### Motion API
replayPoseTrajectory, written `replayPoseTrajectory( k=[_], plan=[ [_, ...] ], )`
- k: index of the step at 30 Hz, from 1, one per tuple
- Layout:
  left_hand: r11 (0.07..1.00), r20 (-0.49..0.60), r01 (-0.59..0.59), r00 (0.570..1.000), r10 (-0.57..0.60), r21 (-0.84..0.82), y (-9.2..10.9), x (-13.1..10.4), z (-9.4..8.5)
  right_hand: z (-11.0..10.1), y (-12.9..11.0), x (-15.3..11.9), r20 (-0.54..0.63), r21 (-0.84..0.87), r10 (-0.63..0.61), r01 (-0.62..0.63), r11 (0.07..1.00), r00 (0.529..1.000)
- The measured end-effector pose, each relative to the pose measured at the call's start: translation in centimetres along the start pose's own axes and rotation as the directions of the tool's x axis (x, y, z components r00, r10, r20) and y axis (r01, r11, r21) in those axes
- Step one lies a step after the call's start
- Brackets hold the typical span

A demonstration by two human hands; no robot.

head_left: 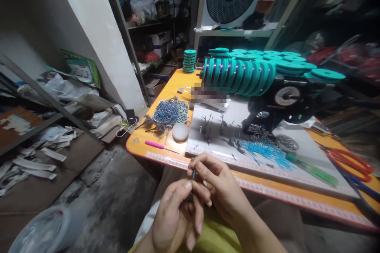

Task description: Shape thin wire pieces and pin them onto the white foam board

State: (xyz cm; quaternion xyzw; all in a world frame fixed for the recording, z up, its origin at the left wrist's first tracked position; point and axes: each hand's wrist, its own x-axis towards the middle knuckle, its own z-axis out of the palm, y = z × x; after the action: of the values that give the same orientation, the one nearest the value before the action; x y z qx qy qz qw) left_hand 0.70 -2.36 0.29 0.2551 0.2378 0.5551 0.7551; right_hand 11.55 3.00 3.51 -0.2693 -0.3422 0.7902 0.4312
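Note:
Both hands meet in front of the table's near edge, over my lap. My left hand [176,211] pinches the lower end of a small blue ribbed rod [194,174] between thumb and fingers. At its upper end, my right hand [219,182] closes thumb and forefinger on the same rod. Fingers hide part of it, so its exact kind does not show. Beyond the hands, a pink-handled screwdriver [154,144] lies beside a pale round disc [180,131]. A tray [187,106] behind them is heaped with many similar blue pieces.
Thin blue strips [264,152] lie on a grey board [219,154] on the yellow table [138,136]. Rightward are a dish of small metal parts [287,142], a green-handled screwdriver [316,172] and red-handled scissors [353,162]. Green spools [237,75] sit on a black machine [264,116].

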Motion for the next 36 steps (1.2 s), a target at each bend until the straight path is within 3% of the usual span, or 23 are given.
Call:
replayPoseTrajectory(
  k=[7,21,23,25,26,28,30,32,34,36],
  plan=[
    [1.000,-0.040,0.015,0.999,-0.014,0.017,0.6,-0.6,0.2,-0.7,0.1,-0.2,0.095,-0.014,0.033,-0.032,0.999,0.995],
    [0.999,-0.015,0.046,0.999,-0.046,0.024,0.1,-0.2,0.0,-0.8,0.1,-0.4,0.079,-0.069,0.032,-0.027,0.997,0.996],
    [0.994,-0.023,0.042,0.999,-0.040,0.098,0.3,-0.3,-0.5,-1.1,0.1,-0.4,0.062,-0.088,0.052,-0.046,0.995,0.997],
    [0.942,-0.059,-0.034,0.997,0.057,0.334,1.0,-0.4,-1.0,-1.4,0.0,-0.5,0.034,-0.159,0.042,-0.036,0.987,0.999],
    [0.859,-0.079,-0.094,0.985,0.154,0.504,1.5,-0.4,-1.3,-1.6,-0.1,-0.5,0.018,-0.225,0.012,-0.007,0.974,1.000],
    [0.601,-0.053,-0.210,0.919,0.390,0.771,2.9,0.1,-1.5,-1.9,-0.3,-0.5,-0.009,-0.409,-0.085,0.074,0.909,0.996],
    [0.468,-0.023,-0.240,0.872,0.490,0.850,4.4,1.4,-1.3,-2.0,-0.5,-0.5,-0.022,-0.622,-0.194,0.138,0.771,0.981],
    [0.527,-0.053,-0.245,0.872,0.487,0.814,5.5,3.4,-0.4,-2.1,-0.7,-0.5,0.008,-0.799,-0.286,0.178,0.575,0.958],
    [0.650,-0.035,-0.278,0.905,0.425,0.707,6.3,5.9,0.7,-2.1,-1.1,-0.5,0.083,-0.900,-0.328,0.212,0.380,0.941],
    [0.766,-0.009,-0.262,0.944,0.330,0.587,6.6,8.1,1.6,-2.2,-1.8,-0.5,0.152,-0.939,-0.303,0.232,0.252,0.941]
  ],
)
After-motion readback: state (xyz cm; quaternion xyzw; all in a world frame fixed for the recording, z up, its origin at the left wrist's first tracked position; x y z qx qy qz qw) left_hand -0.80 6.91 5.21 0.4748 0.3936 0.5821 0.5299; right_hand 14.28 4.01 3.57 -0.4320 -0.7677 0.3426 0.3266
